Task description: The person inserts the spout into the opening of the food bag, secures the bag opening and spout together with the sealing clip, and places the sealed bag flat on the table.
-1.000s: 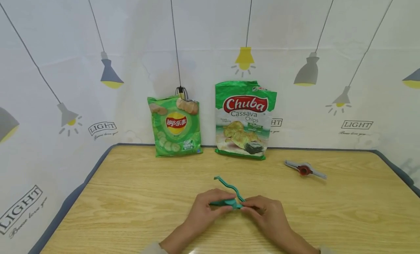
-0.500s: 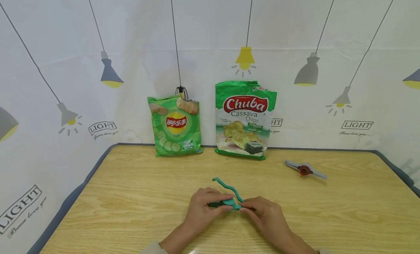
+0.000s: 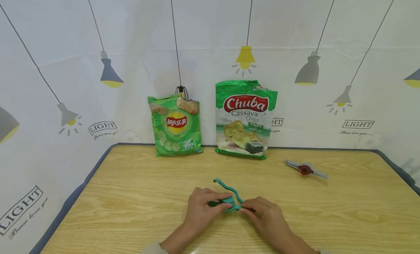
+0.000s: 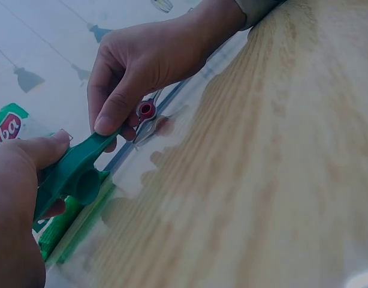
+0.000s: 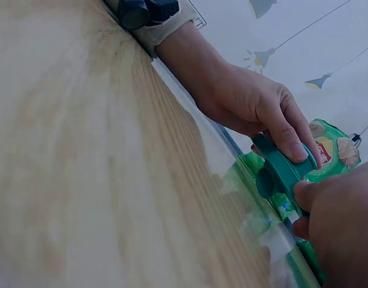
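Both hands hold a teal bag clip (image 3: 229, 200) with a round spout, low over the front middle of the table. Its long, wavy arm (image 3: 231, 189) swings out away from the body, toward the back left. My left hand (image 3: 203, 208) pinches the body between thumb and fingers, covering part of it. At the other end, near the arm's base, my right hand (image 3: 267, 215) pinches the clip with thumb and fingertips. Seen from the left wrist, the spout (image 4: 86, 185) juts from the clip's side toward the table; the right wrist view shows the same spout (image 5: 267, 182).
Two green chip bags, a Lay's bag (image 3: 176, 128) and a Chuba bag (image 3: 244, 119), stand against the printed cloth at the table's back edge. A grey long piece with a red round middle (image 3: 305, 170) lies at the back right of the wooden table (image 3: 131, 188).
My left hand has shifted slightly left, and the clip's body has tilted a little in its fingers. My right hand keeps nearly the same place. The bags have not moved.
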Available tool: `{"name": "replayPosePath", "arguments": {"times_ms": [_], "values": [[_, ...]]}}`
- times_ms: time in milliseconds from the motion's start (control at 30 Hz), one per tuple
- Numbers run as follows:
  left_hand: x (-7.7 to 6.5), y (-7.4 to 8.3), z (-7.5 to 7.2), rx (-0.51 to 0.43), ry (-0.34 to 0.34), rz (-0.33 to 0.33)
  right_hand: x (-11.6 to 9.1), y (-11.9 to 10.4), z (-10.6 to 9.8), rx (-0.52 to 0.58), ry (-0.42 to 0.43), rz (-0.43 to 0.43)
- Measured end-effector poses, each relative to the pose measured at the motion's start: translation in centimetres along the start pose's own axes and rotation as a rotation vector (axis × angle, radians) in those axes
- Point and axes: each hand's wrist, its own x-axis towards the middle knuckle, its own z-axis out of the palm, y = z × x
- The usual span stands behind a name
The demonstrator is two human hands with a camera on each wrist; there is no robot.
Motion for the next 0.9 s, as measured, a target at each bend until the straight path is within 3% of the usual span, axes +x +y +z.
{"name": "replayPosePath", "arguments": {"times_ms": [133, 467, 733, 900], "values": [[0.0, 0.1, 0.0, 0.003, 0.014, -0.055, 0.0, -0.3, 0.1, 0.005, -0.002, 0.001], [-0.1, 0.3, -0.2, -0.03, 0.079, -0.116, -0.2, 0.0, 0.3, 0.029, -0.02, -0.052], [-0.1, 0.0, -0.1, -0.109, 0.186, -0.179, -0.2, 0.8, -0.2, 0.01, -0.027, 0.093], [0.0, -0.1, -0.2, -0.102, 0.282, -0.187, -0.2, 1.8, -0.8, 0.013, -0.054, 0.17]]}}
